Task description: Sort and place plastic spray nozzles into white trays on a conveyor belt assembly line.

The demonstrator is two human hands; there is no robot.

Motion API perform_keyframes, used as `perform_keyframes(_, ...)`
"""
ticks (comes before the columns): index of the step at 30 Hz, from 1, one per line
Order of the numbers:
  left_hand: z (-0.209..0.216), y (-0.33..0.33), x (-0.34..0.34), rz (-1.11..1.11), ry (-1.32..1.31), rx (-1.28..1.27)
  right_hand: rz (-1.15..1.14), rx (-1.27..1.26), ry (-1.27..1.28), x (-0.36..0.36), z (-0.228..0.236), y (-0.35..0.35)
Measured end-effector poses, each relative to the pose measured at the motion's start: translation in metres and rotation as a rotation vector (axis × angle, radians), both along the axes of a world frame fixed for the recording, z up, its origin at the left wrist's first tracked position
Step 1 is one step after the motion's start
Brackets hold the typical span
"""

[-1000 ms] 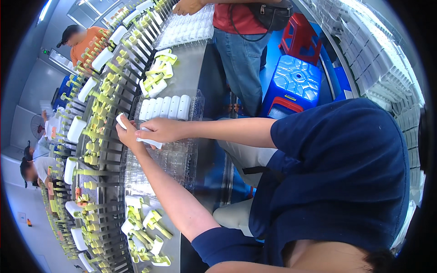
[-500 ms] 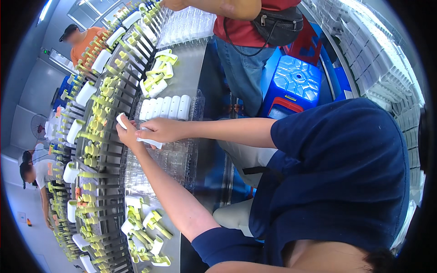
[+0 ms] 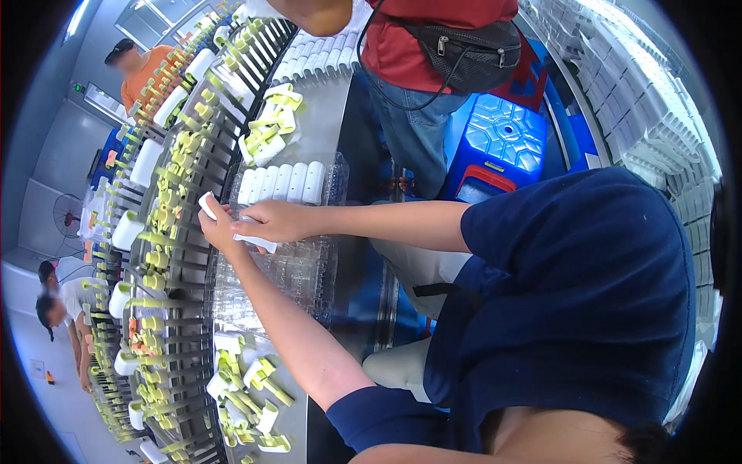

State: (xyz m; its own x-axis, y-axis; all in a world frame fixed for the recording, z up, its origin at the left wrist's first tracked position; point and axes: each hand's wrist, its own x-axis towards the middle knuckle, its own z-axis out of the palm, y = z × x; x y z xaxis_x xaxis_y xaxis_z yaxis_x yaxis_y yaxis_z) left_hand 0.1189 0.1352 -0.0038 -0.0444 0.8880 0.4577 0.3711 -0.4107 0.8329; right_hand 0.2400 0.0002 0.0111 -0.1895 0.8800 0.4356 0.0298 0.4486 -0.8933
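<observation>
Hands (image 3: pixel 243 224) over steel bench (image 3: pixel 325 131)

Steel bench (image 3: pixel 325 131) carries clear tray (image 3: pixel 286 278), white pieces (image 3: pixel 282 183)

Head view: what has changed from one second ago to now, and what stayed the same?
The standing person in the red top stepped nearer and now leans over the row of white pieces. Nothing was picked up or let go. The left hand and right hand remain together on a small white piece above the clear tray.
</observation>
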Motion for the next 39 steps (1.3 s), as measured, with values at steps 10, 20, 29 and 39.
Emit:
perform_keyframes(10,0.001,-0.003,0.000,-0.009,-0.014,-0.001,-0.012,-0.053,-0.021,0.001,0.005,-0.005)
perform_keyframes(20,0.002,-0.002,0.000,0.012,0.025,-0.005,-0.013,-0.069,-0.024,0.003,0.008,-0.007)
perform_keyframes(29,-0.001,0.001,0.001,-0.006,-0.010,0.000,0.007,-0.101,0.013,0.003,0.009,-0.009)
perform_keyframes(39,0.003,-0.004,0.000,0.034,0.036,0.010,0.013,-0.077,0.008,0.000,0.004,-0.002)
